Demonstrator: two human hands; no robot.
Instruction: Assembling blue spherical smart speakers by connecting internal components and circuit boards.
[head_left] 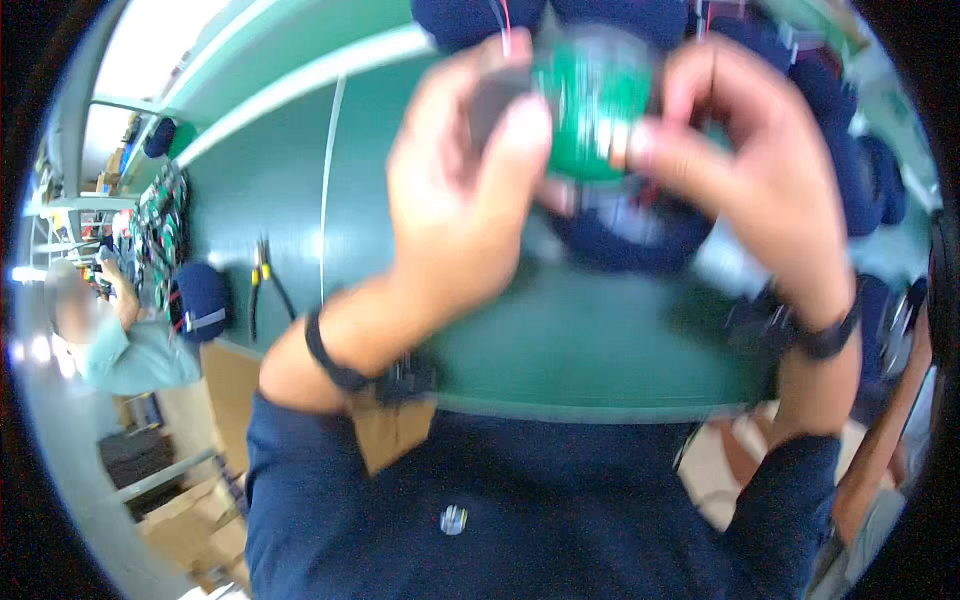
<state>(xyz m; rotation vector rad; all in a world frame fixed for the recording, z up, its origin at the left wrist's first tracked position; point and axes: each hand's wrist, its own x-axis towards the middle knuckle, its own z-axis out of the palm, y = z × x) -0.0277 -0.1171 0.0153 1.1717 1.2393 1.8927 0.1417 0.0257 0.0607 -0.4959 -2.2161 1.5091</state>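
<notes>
Near the far side of the bench I hold up a round part with a green circuit board (590, 90), blurred by motion. My left hand (455, 185) is closed round its left side, thumb pressed on the dark rim. At the board's right edge my right hand (770, 160) is closed, with thumb and forefinger bent together. Whatever small thing these fingertips may pinch is too smeared to make out. Below the board, a dark blue round piece (635, 235) rests on the green bench mat (500, 345), partly covered by the part and my hands.
Pliers with black and yellow handles (265, 280) lie on the left of the mat. Several dark blue round pieces (630, 15) line the far and right edges. Another dark blue round piece (200, 300) sits at the left edge, near a seated person (130, 345).
</notes>
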